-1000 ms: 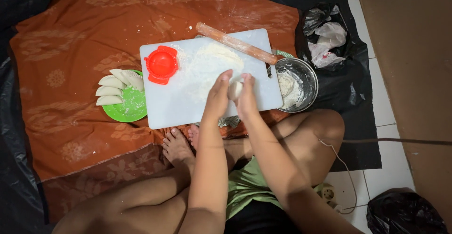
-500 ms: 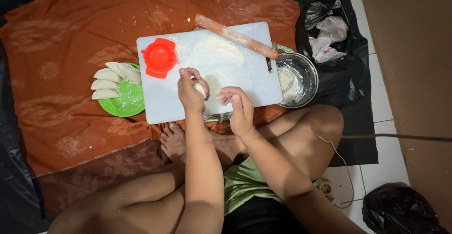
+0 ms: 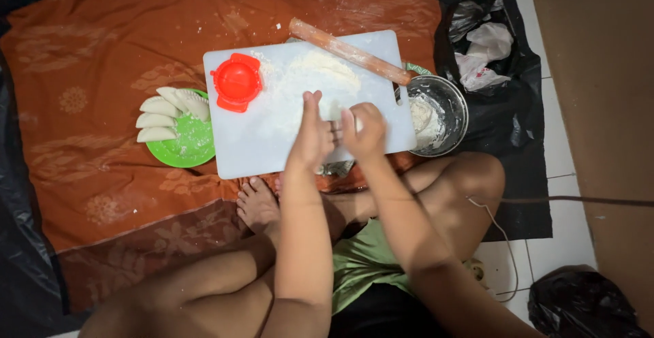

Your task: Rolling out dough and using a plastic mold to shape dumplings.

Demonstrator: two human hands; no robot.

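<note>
Both hands, left (image 3: 312,137) and right (image 3: 364,132), cupped a hidden dough piece over the floured board (image 3: 245,147); flour risked spilling onto the cloth (image 3: 102,59).

Left hand (image 3: 312,134): now beside the right, no longer over the board's (image 3: 252,147) middle.
Right hand (image 3: 364,130): now raised onto the board, pressing against the left.

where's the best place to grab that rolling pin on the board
Probably the rolling pin by its upper-left end, coming from the far side of the white cutting board. It lies diagonally, that end overhanging the board edge; the lower-right end sits close to the metal bowl.
</note>
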